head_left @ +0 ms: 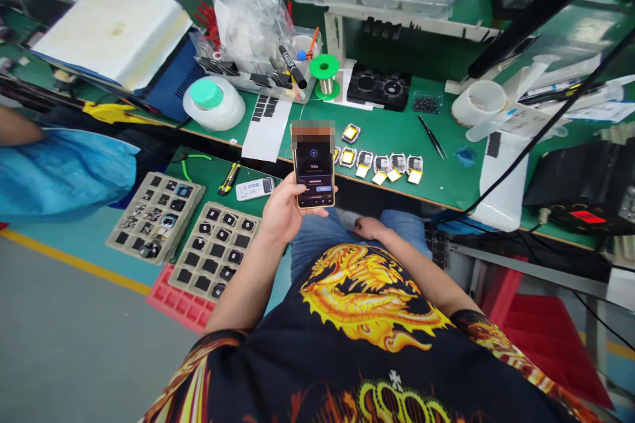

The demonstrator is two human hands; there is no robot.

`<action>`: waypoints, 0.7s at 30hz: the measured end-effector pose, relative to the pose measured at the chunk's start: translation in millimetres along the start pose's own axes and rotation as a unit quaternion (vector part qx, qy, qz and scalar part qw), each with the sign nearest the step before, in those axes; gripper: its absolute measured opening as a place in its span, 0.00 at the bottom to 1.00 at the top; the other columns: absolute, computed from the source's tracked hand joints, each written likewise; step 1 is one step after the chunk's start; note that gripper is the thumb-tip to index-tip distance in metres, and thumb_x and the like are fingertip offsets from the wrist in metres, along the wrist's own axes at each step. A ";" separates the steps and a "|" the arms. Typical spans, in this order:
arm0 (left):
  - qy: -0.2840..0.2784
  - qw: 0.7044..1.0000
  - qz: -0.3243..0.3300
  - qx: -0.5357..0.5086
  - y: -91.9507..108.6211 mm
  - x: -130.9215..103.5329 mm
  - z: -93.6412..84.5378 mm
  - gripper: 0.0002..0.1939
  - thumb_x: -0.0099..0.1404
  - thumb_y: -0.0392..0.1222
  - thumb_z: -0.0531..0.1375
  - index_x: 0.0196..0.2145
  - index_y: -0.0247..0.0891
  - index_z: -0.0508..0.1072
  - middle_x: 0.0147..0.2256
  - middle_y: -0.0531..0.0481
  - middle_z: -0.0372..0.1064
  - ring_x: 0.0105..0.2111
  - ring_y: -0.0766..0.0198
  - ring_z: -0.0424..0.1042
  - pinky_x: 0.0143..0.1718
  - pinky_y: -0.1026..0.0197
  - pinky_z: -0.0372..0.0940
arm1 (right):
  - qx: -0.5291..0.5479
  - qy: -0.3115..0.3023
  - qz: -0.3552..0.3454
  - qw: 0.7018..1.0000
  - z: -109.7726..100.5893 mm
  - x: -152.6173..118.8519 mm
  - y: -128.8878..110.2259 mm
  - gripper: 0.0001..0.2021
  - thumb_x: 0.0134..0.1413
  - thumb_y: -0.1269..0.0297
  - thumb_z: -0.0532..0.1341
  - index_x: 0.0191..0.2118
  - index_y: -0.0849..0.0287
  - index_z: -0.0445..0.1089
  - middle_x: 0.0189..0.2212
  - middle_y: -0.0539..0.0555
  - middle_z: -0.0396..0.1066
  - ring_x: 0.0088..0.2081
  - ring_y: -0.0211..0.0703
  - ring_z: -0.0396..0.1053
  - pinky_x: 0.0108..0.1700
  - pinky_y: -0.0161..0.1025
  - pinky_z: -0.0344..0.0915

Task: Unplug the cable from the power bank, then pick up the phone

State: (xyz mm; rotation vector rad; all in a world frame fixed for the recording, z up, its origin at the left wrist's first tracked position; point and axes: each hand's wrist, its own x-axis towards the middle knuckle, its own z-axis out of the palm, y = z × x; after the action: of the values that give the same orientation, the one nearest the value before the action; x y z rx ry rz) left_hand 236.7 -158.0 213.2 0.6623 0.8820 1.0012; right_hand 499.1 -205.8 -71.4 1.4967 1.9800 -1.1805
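Note:
My left hand (284, 213) is wrapped round a smartphone (314, 175) held upright above my lap, its lit dark screen facing me and the top of it blurred out. Low between my thighs rests my right hand (368, 228), small in view with the fingers curled in; whatever they may hold is hidden. Just beyond the phone, several opened watch cases (381, 164) with yellow-edged parts lie in a row along the bench edge. One more watch case (351, 133) lies behind that row.
Trays of watch parts (215, 250) (155, 218) stand at my left, near a yellow cutter (229, 178). Farther back are a solder spool (325, 78), a white bottle (213, 103) and tweezers (432, 137). A black cable (526, 158) crosses the right side. Another person's blue sleeve (69, 168) shows left.

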 end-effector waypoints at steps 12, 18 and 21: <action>0.005 1.000 -0.003 -0.001 0.3 0.2 0.4 0.24 0.66 0.41 0.63 0.58 0.36 0.73 0.53 0.39 0.82 0.51 0.40 0.85 0.30 0.54 0.84 | 0.011 0.002 0.009 1.000 -0.4 -0.7 -0.2 0.25 0.73 0.48 0.60 0.64 0.57 0.79 0.61 0.63 0.80 0.60 0.57 0.79 0.55 0.39 0.71; 0.005 1.000 -0.003 0.008 -0.8 0.1 -1.2 0.24 0.66 0.40 0.63 0.59 0.35 0.73 0.53 0.38 0.82 0.52 0.38 0.84 0.29 0.53 0.84 | 0.005 0.002 0.009 1.000 0.1 0.1 -1.2 0.26 0.73 0.48 0.60 0.64 0.58 0.79 0.62 0.64 0.79 0.60 0.58 0.79 0.56 0.40 0.71; 0.006 1.000 0.000 0.012 -0.2 -0.9 -0.4 0.23 0.66 0.40 0.63 0.58 0.35 0.73 0.54 0.37 0.81 0.52 0.38 0.84 0.29 0.53 0.84 | -0.002 0.000 0.004 1.000 -0.4 0.0 -1.6 0.25 0.73 0.49 0.59 0.64 0.59 0.78 0.61 0.64 0.79 0.60 0.59 0.79 0.56 0.41 0.71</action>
State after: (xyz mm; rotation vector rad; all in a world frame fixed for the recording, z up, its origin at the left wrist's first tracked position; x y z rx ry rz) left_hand 236.2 -158.9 213.1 0.6773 0.9060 0.9958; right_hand 497.7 -205.6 -70.6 1.5027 1.9727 -1.1731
